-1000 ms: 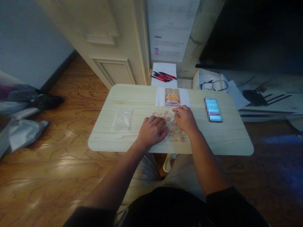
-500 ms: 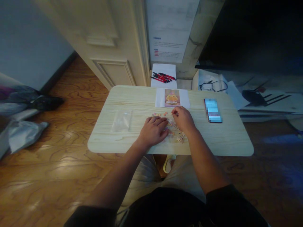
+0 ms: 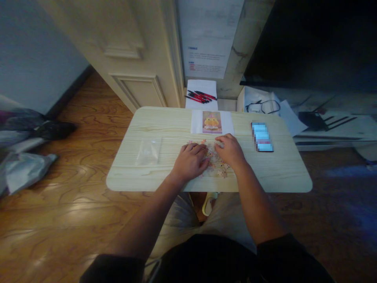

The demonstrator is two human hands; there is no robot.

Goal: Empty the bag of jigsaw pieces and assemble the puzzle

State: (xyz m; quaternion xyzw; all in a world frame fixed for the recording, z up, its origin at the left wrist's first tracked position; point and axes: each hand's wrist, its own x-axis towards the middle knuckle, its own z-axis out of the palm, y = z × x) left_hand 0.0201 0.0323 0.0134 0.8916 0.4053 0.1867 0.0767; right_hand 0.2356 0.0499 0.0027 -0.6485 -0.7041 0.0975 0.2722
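1 counter (image 3: 279,173), pale wood-grain. 1 sheet w/ yellow-figure print (image 3: 212,122), far edge ctr., upright to wearer, prob. for easy viewing. 1 L hand (image 3: 190,159), palm down over jigsaw pcs (image 3: 223,173), seemingly steadying them; grip: can't tell if holding any. 1 R hand (image 3: 231,149), fingers curled at pcs' R side; grip: ditto. 1 clear plastic bag (image 3: 149,151), flat, L, apparently out of way. 1 smartphone (image 3: 262,136), R. Asst. jigsaw pcs: mid-counter, under/betw. hands.
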